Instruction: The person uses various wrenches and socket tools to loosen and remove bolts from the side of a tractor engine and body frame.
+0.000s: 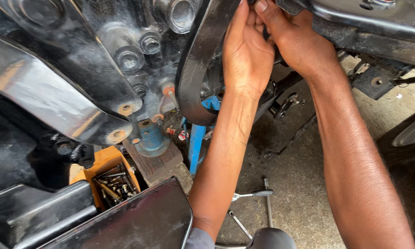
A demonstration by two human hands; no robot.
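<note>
Both my hands reach up to the underside of a vehicle. My left hand (pixel 246 55) lies against the edge of a curved black metal bracket (pixel 193 69), fingers bunched and pointing up. Close beside it, my right hand (pixel 302 44) has its thumb pressed against the left fingers, just under a black frame member (pixel 382 23). The fingertips of both hands meet at the top edge of the view, and what they hold there is hidden.
Greasy black engine parts with bolts (pixel 129 57) hang at the upper left. Below stand a blue jack (pixel 150 136) on a wooden block (pixel 154 161), a blue stand (pixel 196 143) and an orange box of bolts (pixel 111 177). A ratchet wrench (pixel 253 194) lies on the concrete floor. A tyre (pixel 410 133) is at right.
</note>
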